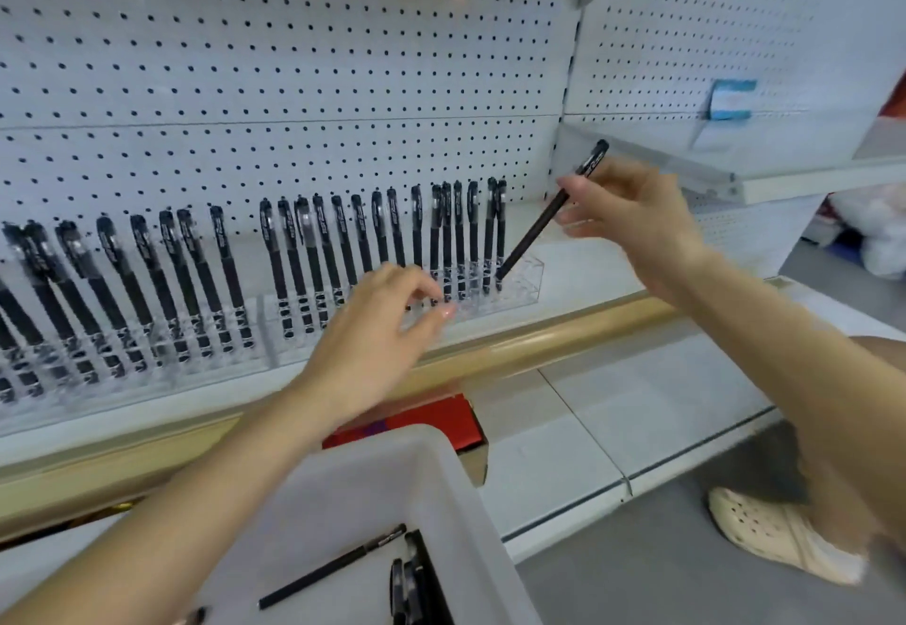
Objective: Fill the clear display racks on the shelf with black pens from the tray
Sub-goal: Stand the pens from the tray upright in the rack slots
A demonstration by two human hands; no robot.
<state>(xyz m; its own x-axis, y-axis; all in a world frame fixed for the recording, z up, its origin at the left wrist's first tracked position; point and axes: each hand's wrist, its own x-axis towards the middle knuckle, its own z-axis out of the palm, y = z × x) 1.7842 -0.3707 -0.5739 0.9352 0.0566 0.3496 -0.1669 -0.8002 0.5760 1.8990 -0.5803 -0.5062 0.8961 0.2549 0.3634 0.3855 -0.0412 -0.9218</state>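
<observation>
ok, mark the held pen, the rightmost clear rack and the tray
held pen [532,234], head view, mid barrel.
rightmost clear rack [528,280], head view, right end wall.
tray [382,477], head view, far wall.

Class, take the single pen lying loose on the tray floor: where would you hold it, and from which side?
Probably mid-barrel, from straight above, thumb and finger pinching across its width. The pen lies flat and diagonal on the tray floor, with bare floor along both long sides.
</observation>
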